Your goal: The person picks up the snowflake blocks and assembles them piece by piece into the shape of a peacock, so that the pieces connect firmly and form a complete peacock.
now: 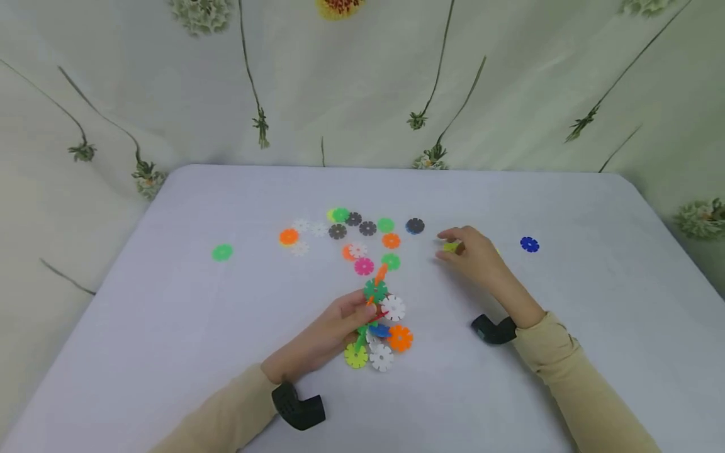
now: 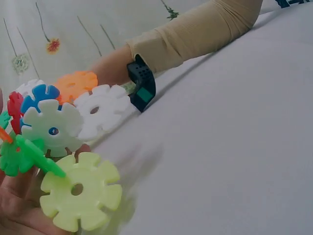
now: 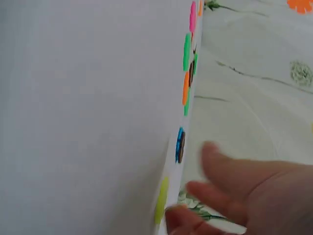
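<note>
My left hand (image 1: 347,321) grips a cluster of interlocked notched plastic discs, among them a dark green disc (image 1: 375,290), an orange disc (image 1: 399,338) and white discs (image 1: 382,357). In the left wrist view, a pale yellow disc (image 2: 80,191) sticks out at the cluster's near end, joined to a green disc seen edge-on. My right hand (image 1: 476,255) hovers over the table at a yellow disc (image 1: 451,246), thumb and fingers spread apart with nothing between them. The right wrist view has that yellow disc (image 3: 161,200) beside the blurred fingertips.
Loose discs lie across the middle of the white table (image 1: 170,327), including a pink disc (image 1: 364,267) and a black disc (image 1: 415,225) over a blue one. A green disc (image 1: 223,252) sits far left, a blue disc (image 1: 529,244) right. Flowered cloth (image 1: 362,82) hangs behind.
</note>
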A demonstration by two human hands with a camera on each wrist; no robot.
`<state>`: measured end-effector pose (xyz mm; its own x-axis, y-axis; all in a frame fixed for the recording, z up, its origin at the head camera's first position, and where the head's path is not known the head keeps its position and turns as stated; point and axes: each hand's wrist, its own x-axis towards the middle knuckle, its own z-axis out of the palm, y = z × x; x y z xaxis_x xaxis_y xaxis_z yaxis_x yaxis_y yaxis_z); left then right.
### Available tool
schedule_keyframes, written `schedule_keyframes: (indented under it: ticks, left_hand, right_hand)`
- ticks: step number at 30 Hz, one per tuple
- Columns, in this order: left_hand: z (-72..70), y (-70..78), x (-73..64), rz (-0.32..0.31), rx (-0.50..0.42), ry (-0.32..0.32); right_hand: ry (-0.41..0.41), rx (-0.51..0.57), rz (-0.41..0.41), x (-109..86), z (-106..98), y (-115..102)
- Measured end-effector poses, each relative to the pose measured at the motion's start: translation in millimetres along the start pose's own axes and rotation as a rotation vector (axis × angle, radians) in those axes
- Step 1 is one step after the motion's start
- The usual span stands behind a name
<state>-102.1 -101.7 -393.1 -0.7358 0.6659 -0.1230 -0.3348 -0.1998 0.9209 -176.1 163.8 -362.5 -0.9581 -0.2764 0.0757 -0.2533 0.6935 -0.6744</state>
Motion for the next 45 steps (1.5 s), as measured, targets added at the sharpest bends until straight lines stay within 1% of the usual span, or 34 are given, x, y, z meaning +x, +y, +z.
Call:
schedule_keyframes:
  ticks: [1, 2, 3, 5, 7, 8, 10, 12, 14, 15, 17, 19, 23, 28, 30, 34, 40, 43, 45]
  left_hand:
    - [0.3, 0.1, 0.2, -0.011, -0.012, 0.003]
    - [0.6, 0.0, 0.3, -0.02, -0.015, 0.006]
    - [0.7, -0.2, 0.5, -0.026, -0.017, 0.008]
    - [0.8, -0.8, 0.5, -0.034, -0.009, 0.008]
    - [0.4, -1.2, 0.2, -0.043, 0.001, 0.01]
    - [0.2, -1.5, 0.1, -0.047, 0.003, 0.012]
    - [-0.3, -1.8, -0.7, -0.055, 0.005, 0.012]
    - [-0.6, -1.9, -1.3, -0.062, -0.007, 0.016]
    - [-0.4, -1.3, -1.8, -0.071, -0.023, 0.026]
    - [-0.1, -0.9, -1.9, -0.076, -0.033, 0.03]
    - [0.5, 0.0, -1.5, -0.087, -0.053, 0.038]
    - [0.8, 0.8, -1.1, -0.092, -0.067, 0.048]
    - [0.8, 1.0, -1.3, -0.082, -0.076, 0.055]
    - [0.8, 0.8, -1.8, -0.079, -0.064, 0.068]
    - [0.8, 0.6, -1.7, -0.077, -0.055, 0.073]
    - [1.3, 0.4, -1.6, -0.078, -0.039, 0.085]
    - [0.6, -0.8, -1.8, -0.081, -0.026, 0.076]
    - [0.9, 0.5, -0.7, -0.089, -0.031, 0.065]
    - [0.9, 1.3, -0.8, -0.103, -0.014, 0.066]
  right_hand:
    - [-0.006, -0.083, 0.048, 0.8, -3.1, 5.3]
    - [-0.026, -0.142, 0.079, 1.5, -5.2, 9.7]
    - [-0.052, -0.165, 0.094, 2.1, -6.4, 13.3]
    - [-0.082, -0.163, 0.106, 2.5, -7.2, 15.8]
    - [-0.074, -0.122, 0.09, 2.6, -5.9, 14.1]
    - [-0.074, -0.073, 0.075, 2.0, -4.7, 11.4]
    - [-0.08, 0.079, 0.023, -0.6, -1.2, 2.8]
    - [-0.109, 0.265, -0.062, -5.0, 3.7, -8.8]
    - [-0.159, 0.436, -0.149, -10.7, 9.3, -22.5]
    - [-0.174, 0.485, -0.188, -13.5, 12.5, -28.5]
    - [-0.182, 0.526, -0.259, -18.6, 18.2, -39.0]
    - [-0.159, 0.512, -0.309, -22.0, 23.2, -45.6]
    - [-0.108, 0.457, -0.353, -25.1, 28.3, -49.6]
    - [-0.082, 0.37, -0.438, -27.5, 29.8, -50.1]
    - [-0.078, 0.36, -0.465, -28.2, 31.3, -50.2]
    - [-0.063, 0.371, -0.489, -28.8, 35.4, -48.6]
    - [-0.048, 0.431, -0.516, -27.9, 41.4, -45.8]
    - [-0.054, 0.435, -0.499, -28.8, 39.4, -45.6]
    - [-0.106, 0.421, -0.457, -28.0, 35.1, -45.2]
